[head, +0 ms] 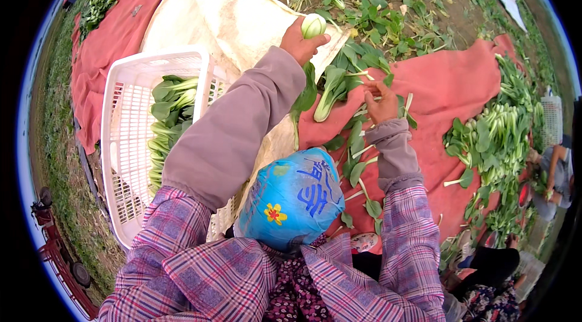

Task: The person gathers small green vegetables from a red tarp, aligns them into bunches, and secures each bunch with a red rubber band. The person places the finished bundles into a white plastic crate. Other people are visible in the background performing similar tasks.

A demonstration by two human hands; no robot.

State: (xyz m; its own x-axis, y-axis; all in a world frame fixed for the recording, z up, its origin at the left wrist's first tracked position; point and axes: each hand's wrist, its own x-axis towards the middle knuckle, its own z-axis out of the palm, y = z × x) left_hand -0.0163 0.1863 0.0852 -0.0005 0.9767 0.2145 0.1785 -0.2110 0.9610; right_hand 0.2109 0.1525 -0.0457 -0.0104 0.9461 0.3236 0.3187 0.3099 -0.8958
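My left hand (pixel 298 42) is closed around a bok choy (pixel 313 25), its pale base pointing up and its leaves hanging below. It is above the edge of a cream-coloured sheet (pixel 232 8). My right hand (pixel 382 101) is over the red cloth (pixel 423 90), its fingers bent among loose leaves; whether they pinch anything is unclear. Between my hands another bok choy (pixel 331 95) lies on the cloth. Beside my left forearm, a white plastic crate (pixel 113 140) contains several bok choy (pixel 170 117) laid in rows.
A blue plastic covering (pixel 291 199) with writing and a flower bulges up between my arms. Bok choy are heaped (pixel 495 140) on the cloth at right, near other people (pixel 557 176). Leaf scraps (pixel 377 13) cover the soil ahead. A red vehicle (pixel 59 254) stands far left.
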